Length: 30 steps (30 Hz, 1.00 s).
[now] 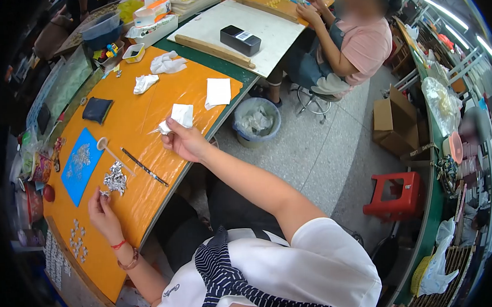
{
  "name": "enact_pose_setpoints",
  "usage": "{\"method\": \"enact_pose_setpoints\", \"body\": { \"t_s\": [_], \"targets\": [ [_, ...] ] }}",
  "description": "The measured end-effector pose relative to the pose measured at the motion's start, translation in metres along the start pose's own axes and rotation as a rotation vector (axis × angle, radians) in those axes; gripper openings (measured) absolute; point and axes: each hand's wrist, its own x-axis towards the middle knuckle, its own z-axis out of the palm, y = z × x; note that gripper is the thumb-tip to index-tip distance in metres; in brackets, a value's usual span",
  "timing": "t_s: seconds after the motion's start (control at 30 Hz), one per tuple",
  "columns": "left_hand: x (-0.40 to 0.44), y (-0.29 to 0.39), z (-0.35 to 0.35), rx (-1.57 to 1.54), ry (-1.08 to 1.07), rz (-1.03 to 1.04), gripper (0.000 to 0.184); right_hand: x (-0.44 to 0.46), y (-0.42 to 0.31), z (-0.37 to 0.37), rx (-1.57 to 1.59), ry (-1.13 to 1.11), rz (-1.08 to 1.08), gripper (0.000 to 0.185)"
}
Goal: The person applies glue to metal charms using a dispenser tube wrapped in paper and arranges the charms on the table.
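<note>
My right hand (pixel 184 142) is closed on a folded white tissue (pixel 183 115) above the orange table cover. A thin pointed tip sticks out to the left of its fingers; I cannot make out what it belongs to. My left hand (pixel 103 214) pinches a small silvery piece (pixel 105 193) beside a pile of shiny silver pieces (pixel 115 178). Between the hands lie a dark patterned stick (pixel 144 166) and a pale, long-handled scoop (pixel 114 155). Further left, a blue mat (pixel 82 167) carries many tiny silvery bits.
Small pieces (pixel 78 240) lie in rows near the left table edge. A dark pouch (pixel 97 110), crumpled tissues (pixel 168 63) and a white paper square (pixel 218 92) are further back. A lined bin (pixel 257 123) stands beside the table. A co-worker (pixel 356 44) sits beyond it.
</note>
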Motion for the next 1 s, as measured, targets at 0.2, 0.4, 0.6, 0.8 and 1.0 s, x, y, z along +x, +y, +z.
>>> {"method": "enact_pose_setpoints", "body": {
  "t_s": [0.2,0.4,0.6,0.8,1.0],
  "targets": [
    [-0.003,0.011,0.002,-0.073,-0.009,-0.015,0.024,-0.002,0.001,-0.002,-0.081,0.007,-0.011,0.017],
    [-0.001,0.01,-0.002,-0.314,0.054,-0.151,0.025,-0.002,0.004,-0.003,-0.145,0.021,-0.039,0.021],
    [0.002,0.008,-0.003,-0.699,0.067,-0.346,0.027,0.0,0.0,0.001,-0.184,0.003,0.011,0.022],
    [-0.005,0.03,-0.005,-0.937,0.051,-0.479,0.023,-0.004,0.0,-0.001,-0.232,0.038,0.022,0.022],
    [-0.033,0.086,0.02,-1.188,-0.275,-0.444,0.015,-0.008,0.006,-0.016,-0.133,0.041,-0.041,0.021]
  ]
}}
